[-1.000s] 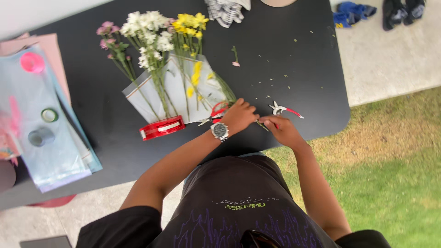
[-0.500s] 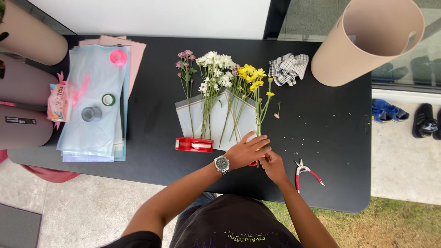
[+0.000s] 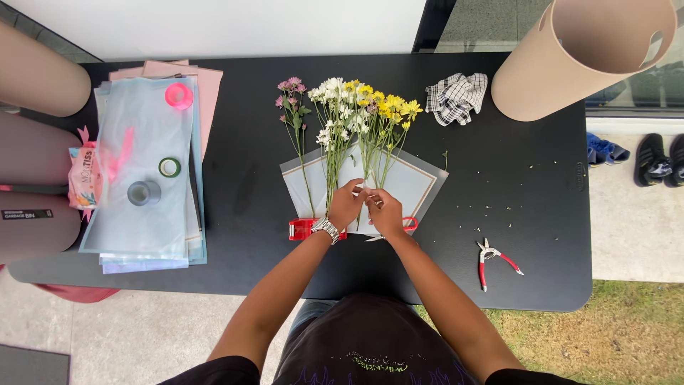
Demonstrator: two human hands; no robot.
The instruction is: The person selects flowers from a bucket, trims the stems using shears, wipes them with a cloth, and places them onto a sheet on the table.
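Black table (image 3: 235, 185), centre frame: left hand (image 3: 346, 205) and right hand (image 3: 385, 212), formerly lower by the red-handled pruning shears (image 3: 491, 258), now pinch green flower stems (image 3: 365, 167) over pale wrapping sheets (image 3: 413, 185).

The lower flower stems (image 3: 360, 167) vanish under the left hand (image 3: 346, 205) and right hand (image 3: 385, 211), so what the fingers (image 3: 370, 196) pinch is too small to tell. The red tape dispenser (image 3: 305, 228) is half covered by the wrists. The big beige roll (image 3: 581, 53) (far right) runs off the top edge, the shoes (image 3: 659, 160) off the right.
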